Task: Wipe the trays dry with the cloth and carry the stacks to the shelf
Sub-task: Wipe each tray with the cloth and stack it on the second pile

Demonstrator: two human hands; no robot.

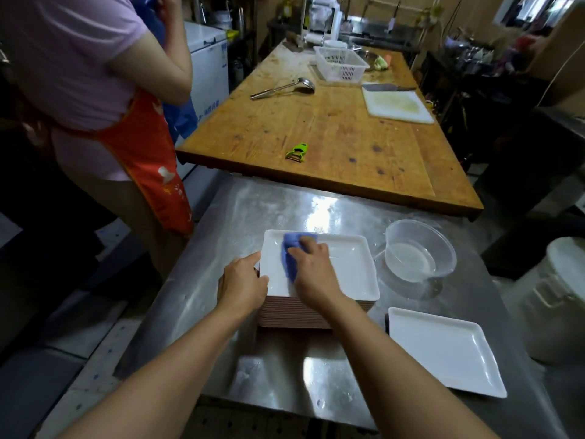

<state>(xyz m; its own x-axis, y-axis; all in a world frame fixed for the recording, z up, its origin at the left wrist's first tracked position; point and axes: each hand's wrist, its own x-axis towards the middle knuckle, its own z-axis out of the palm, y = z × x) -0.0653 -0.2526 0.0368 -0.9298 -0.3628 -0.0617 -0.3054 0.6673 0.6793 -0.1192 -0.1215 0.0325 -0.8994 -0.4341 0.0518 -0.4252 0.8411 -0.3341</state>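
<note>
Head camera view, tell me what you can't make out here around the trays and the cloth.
- Tray stack: count unclear, edges blur together and the forearms cover part.
- Top tray: wet or dry unreadable under glare.
- Blue cloth: mostly hidden under the right hand.
- Left hand: fingertips hidden over the stack's edge.
- Shelf: not in view.

The steel tabletop (240, 217) is bare metal, dull and smeared, with bright glare patches and a wet sheen. The top tray (345, 267) of the stack is smooth, glossy white plastic; the single tray (443, 350) beside it has the same finish. The stack's edges (300, 315) look matt reddish-brown. The blue cloth (289, 258) is soft, crumpled fabric. The clear bowl (421, 248) is transparent plastic. Behind, the wooden tabletop (316, 128) is worn, stained and grainy; its ladle (285, 87) is shiny metal.
</note>
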